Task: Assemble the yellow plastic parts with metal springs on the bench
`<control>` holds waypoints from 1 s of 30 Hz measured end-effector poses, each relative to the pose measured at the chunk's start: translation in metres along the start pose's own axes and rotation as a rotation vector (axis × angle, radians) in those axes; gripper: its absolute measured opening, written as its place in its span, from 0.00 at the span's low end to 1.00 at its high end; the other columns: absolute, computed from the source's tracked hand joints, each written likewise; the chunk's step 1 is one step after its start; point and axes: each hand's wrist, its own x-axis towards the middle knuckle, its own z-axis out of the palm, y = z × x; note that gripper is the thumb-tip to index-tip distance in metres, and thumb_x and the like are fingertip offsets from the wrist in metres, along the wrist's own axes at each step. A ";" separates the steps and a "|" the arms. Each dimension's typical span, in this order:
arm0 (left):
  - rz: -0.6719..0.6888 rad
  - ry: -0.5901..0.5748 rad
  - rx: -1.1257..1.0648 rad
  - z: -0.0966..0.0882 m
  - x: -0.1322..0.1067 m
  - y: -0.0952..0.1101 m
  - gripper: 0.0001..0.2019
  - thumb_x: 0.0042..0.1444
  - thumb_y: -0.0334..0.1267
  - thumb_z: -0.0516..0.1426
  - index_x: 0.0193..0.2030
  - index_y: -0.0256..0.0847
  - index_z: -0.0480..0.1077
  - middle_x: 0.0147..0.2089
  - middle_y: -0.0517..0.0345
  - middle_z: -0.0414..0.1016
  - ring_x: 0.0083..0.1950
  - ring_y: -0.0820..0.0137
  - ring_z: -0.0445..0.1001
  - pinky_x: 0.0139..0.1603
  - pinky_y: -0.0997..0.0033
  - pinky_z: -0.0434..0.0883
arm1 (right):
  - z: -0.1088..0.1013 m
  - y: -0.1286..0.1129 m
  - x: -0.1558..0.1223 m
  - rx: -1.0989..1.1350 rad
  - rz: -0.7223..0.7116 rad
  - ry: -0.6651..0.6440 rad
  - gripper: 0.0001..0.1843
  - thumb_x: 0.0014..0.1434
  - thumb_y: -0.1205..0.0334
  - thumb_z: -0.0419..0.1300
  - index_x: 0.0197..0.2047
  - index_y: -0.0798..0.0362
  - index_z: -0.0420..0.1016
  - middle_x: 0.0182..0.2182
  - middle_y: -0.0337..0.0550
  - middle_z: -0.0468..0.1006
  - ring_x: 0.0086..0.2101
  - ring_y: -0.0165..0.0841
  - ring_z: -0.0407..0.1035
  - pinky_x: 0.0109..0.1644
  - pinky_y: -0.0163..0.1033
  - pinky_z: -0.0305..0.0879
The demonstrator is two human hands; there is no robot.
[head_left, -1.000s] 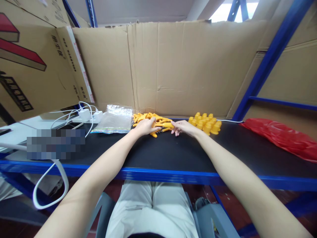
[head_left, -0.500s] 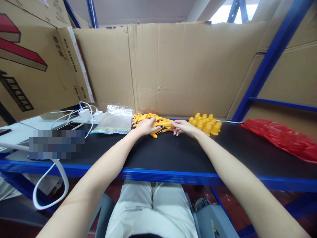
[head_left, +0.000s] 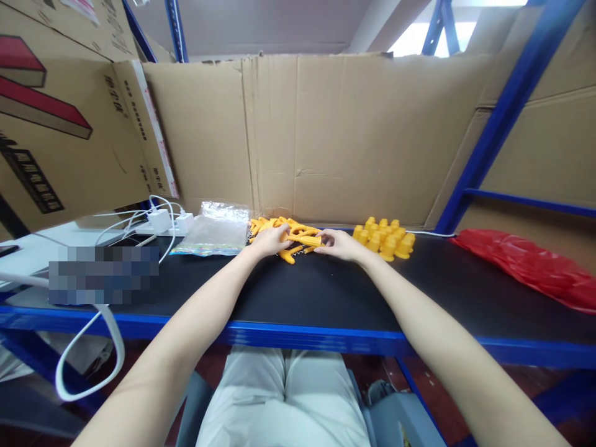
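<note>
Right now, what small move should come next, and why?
Perhaps the right hand should pinch the yellow piece firmly: its thick end is at that hand's fingers, and the left hand seems to grip the other end, so both could steady it.

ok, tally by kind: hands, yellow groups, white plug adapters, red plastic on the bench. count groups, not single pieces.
Hands: 2 (left hand, right hand)
Yellow groups: 2 (loose pile, cup-shaped cluster)
White plug adapters: 2
Red plastic bundle: 1
Total: 7
</note>
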 end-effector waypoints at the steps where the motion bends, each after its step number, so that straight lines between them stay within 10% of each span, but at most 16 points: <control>1: 0.001 0.000 -0.002 0.000 0.000 -0.001 0.13 0.53 0.47 0.53 0.42 0.44 0.65 0.38 0.56 0.72 0.41 0.63 0.71 0.39 0.66 0.65 | 0.001 0.000 0.001 0.006 -0.003 -0.004 0.23 0.46 0.57 0.66 0.44 0.58 0.71 0.33 0.43 0.75 0.26 0.26 0.65 0.32 0.35 0.64; 11: 0.021 0.053 -0.047 -0.004 -0.001 -0.008 0.24 0.54 0.51 0.53 0.57 0.47 0.60 0.41 0.56 0.72 0.42 0.64 0.71 0.42 0.66 0.66 | 0.002 0.004 0.003 0.065 0.034 0.050 0.21 0.46 0.54 0.66 0.42 0.57 0.72 0.31 0.41 0.76 0.25 0.27 0.67 0.30 0.34 0.64; 19: 0.013 0.071 -0.107 -0.002 -0.003 -0.010 0.32 0.54 0.54 0.53 0.63 0.43 0.53 0.39 0.55 0.73 0.41 0.64 0.72 0.43 0.65 0.67 | -0.016 0.026 -0.002 0.034 0.439 0.418 0.19 0.54 0.53 0.61 0.42 0.59 0.72 0.27 0.45 0.77 0.22 0.30 0.71 0.29 0.34 0.66; 30: 0.021 0.061 -0.089 0.001 -0.002 -0.005 0.24 0.56 0.46 0.51 0.58 0.40 0.60 0.41 0.53 0.74 0.42 0.64 0.72 0.43 0.64 0.67 | -0.008 0.026 -0.002 -0.565 0.590 0.275 0.23 0.61 0.53 0.52 0.52 0.62 0.67 0.45 0.62 0.73 0.46 0.47 0.69 0.45 0.44 0.63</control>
